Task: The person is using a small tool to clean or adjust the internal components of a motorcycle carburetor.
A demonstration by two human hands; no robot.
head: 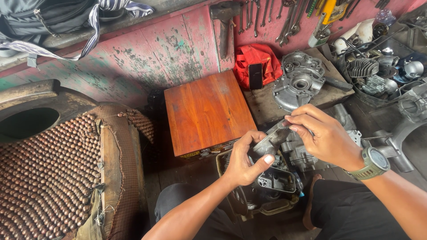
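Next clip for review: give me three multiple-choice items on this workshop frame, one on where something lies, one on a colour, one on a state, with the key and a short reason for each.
1. Where is the wooden box?
A. Just beyond the hands
B. On the beaded seat
C. Hanging on the wall

2. What colour is the cloth bag behind the box?
A. Blue
B. Red
C. White

3. How is the grey metal part held?
A. Lying loose on the floor
C. In both hands
B. In one hand only

Key: 1 A, the box sits straight ahead of the hands; 2 B, the bag is bright red; 3 C, the left hand has it in its grip from below while the right hand pinches its upper end.
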